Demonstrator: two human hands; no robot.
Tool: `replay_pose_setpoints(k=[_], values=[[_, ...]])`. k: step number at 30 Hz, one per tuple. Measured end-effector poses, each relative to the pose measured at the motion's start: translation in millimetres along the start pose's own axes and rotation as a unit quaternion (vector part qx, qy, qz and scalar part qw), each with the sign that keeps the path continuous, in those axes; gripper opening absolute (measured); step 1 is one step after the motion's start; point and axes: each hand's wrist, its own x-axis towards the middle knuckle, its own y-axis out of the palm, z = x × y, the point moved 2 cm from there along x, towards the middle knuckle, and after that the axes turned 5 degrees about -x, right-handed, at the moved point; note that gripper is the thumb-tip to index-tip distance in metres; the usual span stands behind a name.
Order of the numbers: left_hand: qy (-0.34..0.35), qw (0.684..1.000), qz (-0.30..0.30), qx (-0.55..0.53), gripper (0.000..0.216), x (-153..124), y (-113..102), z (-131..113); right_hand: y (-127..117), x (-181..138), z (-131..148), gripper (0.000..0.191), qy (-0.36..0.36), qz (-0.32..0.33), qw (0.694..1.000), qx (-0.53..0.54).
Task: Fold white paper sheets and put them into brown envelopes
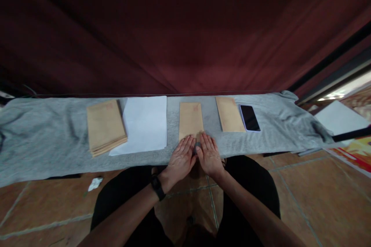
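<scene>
A brown paper envelope (190, 119) lies on the grey cloth straight in front of me, a faint reddish mark near its upper right corner. My left hand (182, 155) rests flat on its near end, fingers stretched out. Beside it, my right hand (209, 154) presses flat on the same end, its fingers also extended. The two thumbs come close together at the cloth's front edge. Both palms cover the envelope's near edge, so that part is hidden. Neither hand grasps anything.
On the left sits a stack of brown envelopes (106, 125), partly over white paper sheets (146, 123). A single envelope (230, 115) lies to the right beside a phone (249, 118). Grey cloth (58, 135) covers the narrow surface; a dark red curtain (185, 38) hangs behind.
</scene>
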Motion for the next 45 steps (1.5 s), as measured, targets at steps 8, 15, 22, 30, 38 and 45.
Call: replay_pose_setpoints(k=[8,15,22,30,38,45], values=[[0.006,1.000,-0.009,0.019,0.066,-5.8,13.0,9.6,1.1,6.1,28.9,0.062,-0.075,0.050,0.993,0.080],[-0.029,0.999,-0.028,0.031,0.069,-6.8,10.5,15.2,6.4,4.0,30.8,0.065,-0.053,0.030,0.997,0.046],[-0.042,0.998,-0.029,0.034,0.067,-7.8,6.3,15.9,10.1,0.8,23.2,0.066,-0.049,0.017,0.999,0.011],[-0.065,0.997,-0.043,0.026,0.066,-9.9,-1.3,18.6,9.8,-3.0,11.2,0.069,-0.047,0.001,0.999,-0.007],[-0.100,0.993,-0.047,0.033,0.061,-11.4,-1.6,24.5,7.8,-5.4,1.8,0.068,-0.029,-0.010,0.999,-0.021],[-0.088,0.993,-0.075,-0.007,0.061,2.6,-3.5,26.4,7.1,-5.4,1.7,0.060,-0.023,-0.005,0.999,-0.026]])
